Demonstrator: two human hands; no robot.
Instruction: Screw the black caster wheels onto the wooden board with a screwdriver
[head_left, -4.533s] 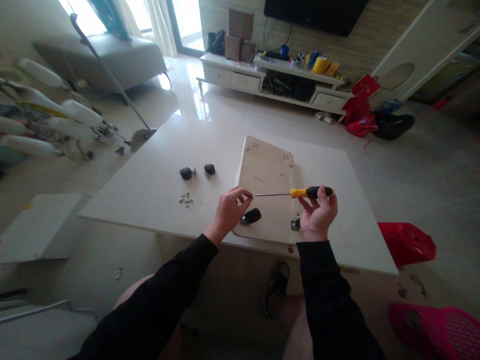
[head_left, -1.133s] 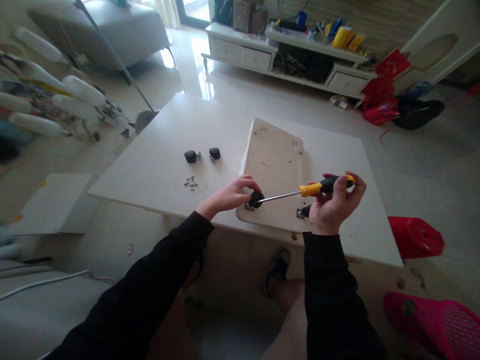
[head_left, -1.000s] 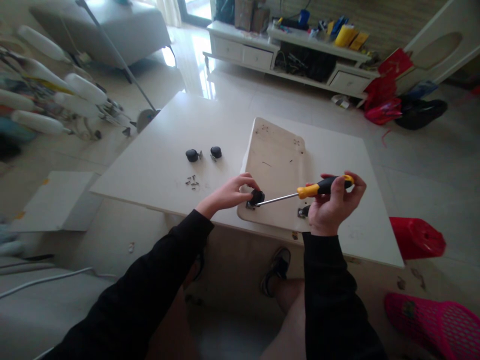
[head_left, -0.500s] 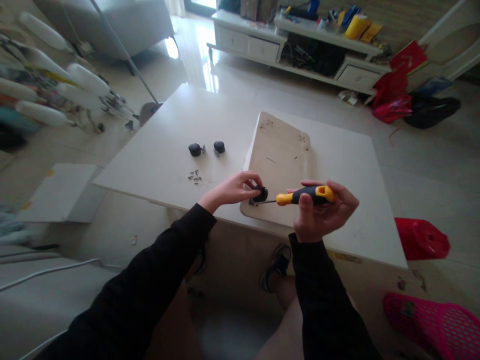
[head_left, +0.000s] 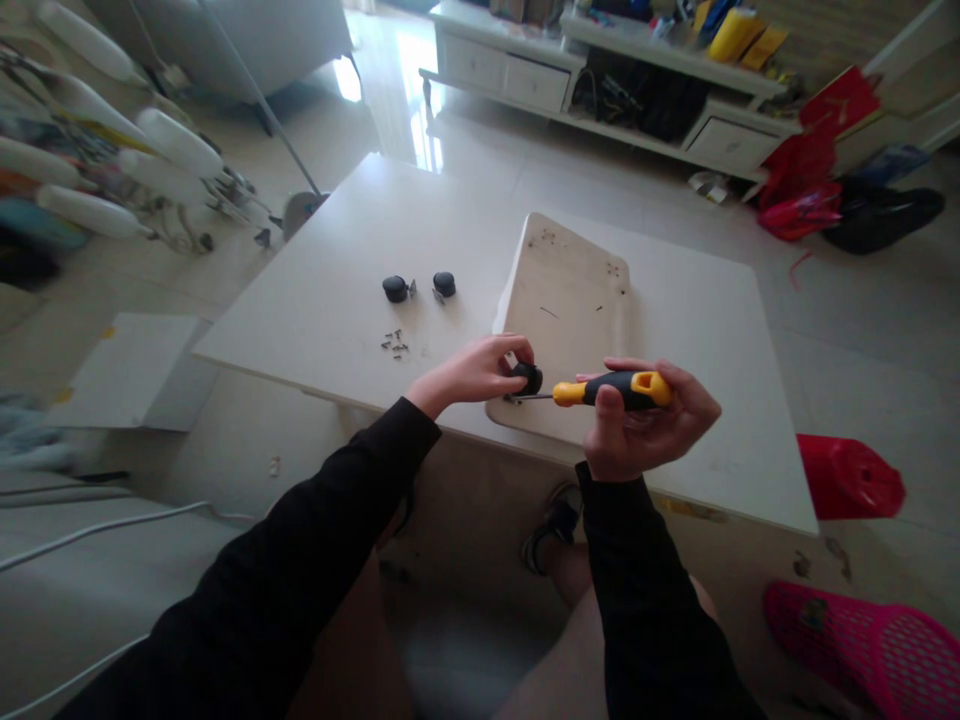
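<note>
My left hand (head_left: pixel 487 368) is closed on a black caster wheel (head_left: pixel 529 378) at the near left corner of a cream plastic panel (head_left: pixel 574 335). In my right hand (head_left: pixel 637 430) is a screwdriver (head_left: pixel 619 390) with a yellow and black handle. Its thin shaft points left, and the tip meets the caster's base at the corner; the exact contact is too small to make out. Two more casters, one on the left (head_left: pixel 395 289) and one on the right (head_left: pixel 444 285), lie on the white table beyond my left hand. Several small screws (head_left: pixel 394 345) are scattered nearer to me.
The white table (head_left: pixel 322 300) carries the panel, which has screw holes at its far corners and a thin dark piece (head_left: pixel 550 312) on it. A red stool (head_left: pixel 847 478) and a pink basket (head_left: pixel 862 640) stand at the right. A white cabinet (head_left: pixel 532 82) is at the back.
The view has shifted slightly, so the table and panel appear a little higher and further right. Both hands keep their hold on the caster and screwdriver.
</note>
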